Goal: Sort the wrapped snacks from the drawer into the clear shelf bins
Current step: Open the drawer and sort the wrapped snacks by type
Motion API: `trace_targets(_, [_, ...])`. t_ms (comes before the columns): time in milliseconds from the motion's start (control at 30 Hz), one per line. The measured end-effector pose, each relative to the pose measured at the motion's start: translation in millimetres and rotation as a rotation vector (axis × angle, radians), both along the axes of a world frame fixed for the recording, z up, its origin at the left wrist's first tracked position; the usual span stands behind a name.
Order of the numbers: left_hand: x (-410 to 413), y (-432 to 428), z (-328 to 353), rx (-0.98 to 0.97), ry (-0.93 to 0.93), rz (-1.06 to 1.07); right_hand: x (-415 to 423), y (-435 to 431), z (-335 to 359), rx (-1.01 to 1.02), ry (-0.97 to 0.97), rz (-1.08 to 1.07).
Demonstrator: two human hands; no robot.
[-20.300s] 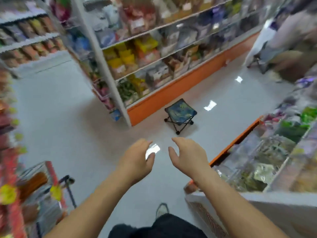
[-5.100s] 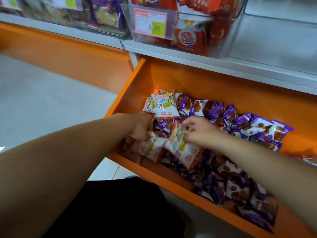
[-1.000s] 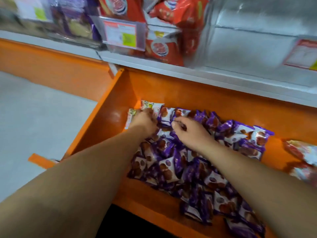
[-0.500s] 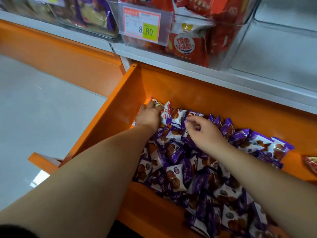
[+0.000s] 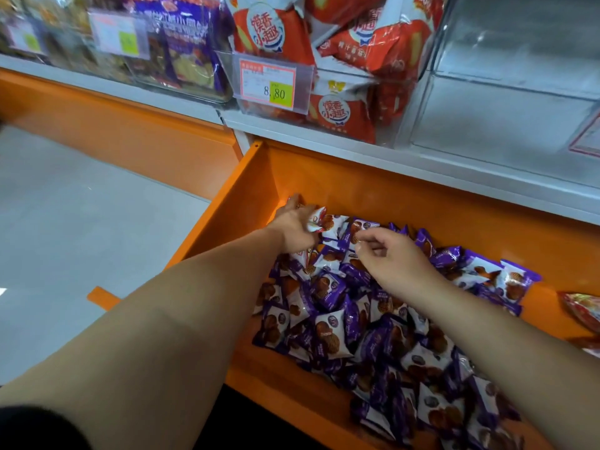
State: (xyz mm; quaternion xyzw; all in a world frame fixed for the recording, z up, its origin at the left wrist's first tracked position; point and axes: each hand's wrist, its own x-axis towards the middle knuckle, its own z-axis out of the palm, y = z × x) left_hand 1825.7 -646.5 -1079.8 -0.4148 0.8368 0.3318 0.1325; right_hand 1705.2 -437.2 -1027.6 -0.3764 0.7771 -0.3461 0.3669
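Note:
An open orange drawer (image 5: 227,216) holds a heap of small purple-and-white wrapped snacks (image 5: 328,329). My left hand (image 5: 293,227) reaches into the far left corner and pinches a white-and-red wrapped snack (image 5: 316,220). My right hand (image 5: 393,258) hovers over the pile beside it, fingers curled, thumb and forefinger pinching at the edge of a purple snack (image 5: 357,233). Above the drawer, a clear shelf bin (image 5: 418,102) holds red snack packs (image 5: 344,115) behind an 8.80 price tag (image 5: 269,84).
Left of it, another clear bin (image 5: 207,95) holds purple bags. The clear bin (image 5: 506,125) at the upper right looks bare inside. Red wrapped packs (image 5: 581,310) lie at the drawer's right edge. Grey floor (image 5: 81,228) lies left of the drawer.
Several white-and-yellow snacks seen five seconds ago are gone from the drawer's left corner. My left hand has pushed deeper into that corner; my right hand stays over the purple pile.

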Motion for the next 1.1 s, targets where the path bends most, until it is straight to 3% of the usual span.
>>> trace_targets(233, [-16,-22,-11,-0.225,-0.365,-0.232,-3,-28,-23,0.019,-0.056,-0.039])
trace_targets(400, [-16,-17,-7,-0.285,-0.378,-0.195,-6,-24,-33,0.031,-0.066,-0.053])
trace_targets(767, [14,23,63,-0.361,0.093,0.011,-3,12,7,-0.001,-0.089,-0.092])
trace_targets(933, [-10,89,101,-0.118,0.382,0.018,-21,43,39,0.004,0.064,-0.004])
trace_targets(1100, [-48,172,114,0.127,0.548,0.006,-56,101,58,-0.007,0.186,0.131])
